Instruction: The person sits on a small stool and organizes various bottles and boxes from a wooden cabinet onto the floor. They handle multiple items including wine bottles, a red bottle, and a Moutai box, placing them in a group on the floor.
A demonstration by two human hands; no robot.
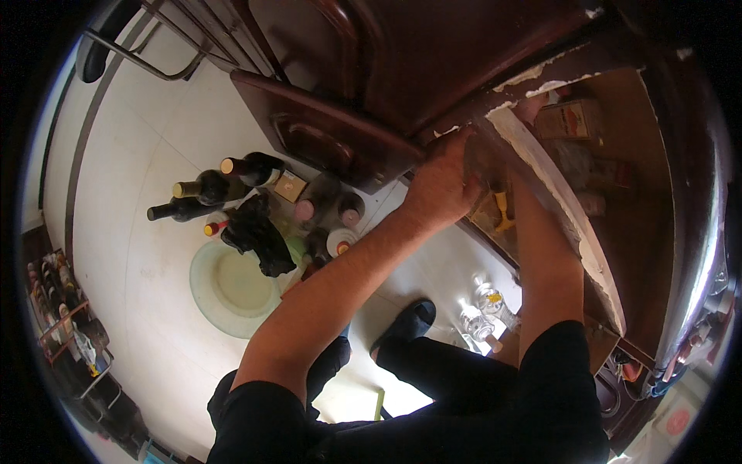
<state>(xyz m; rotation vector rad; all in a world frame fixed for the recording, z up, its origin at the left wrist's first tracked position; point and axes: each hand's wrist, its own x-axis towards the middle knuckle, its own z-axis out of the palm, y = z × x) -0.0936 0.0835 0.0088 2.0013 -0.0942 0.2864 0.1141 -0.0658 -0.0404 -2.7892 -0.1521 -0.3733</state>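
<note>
A dark wooden cabinet fills the right side, its varnish chipped along the edges. My left hand point(443, 182) is at the cabinet's front frame, by the inner end of a small open door point(324, 127); its fingertips are hidden, so its hold is unclear. The right forearm reaches into the cabinet behind a worn wooden strip point(556, 197), and only part of my right hand point(530, 107) shows near a carton point(565, 120). What it touches cannot be seen. A yellow plastic object point(503, 211) lies inside, between the two arms.
Dark wine bottles point(214, 188), a small box point(290, 187) and a black plastic bag point(258, 235) stand or lie on the floor beside a pale green basin point(200, 290). Clear glass bottles point(478, 322) are near my slippered foot. A metal-framed chair point(139, 61) is at upper left.
</note>
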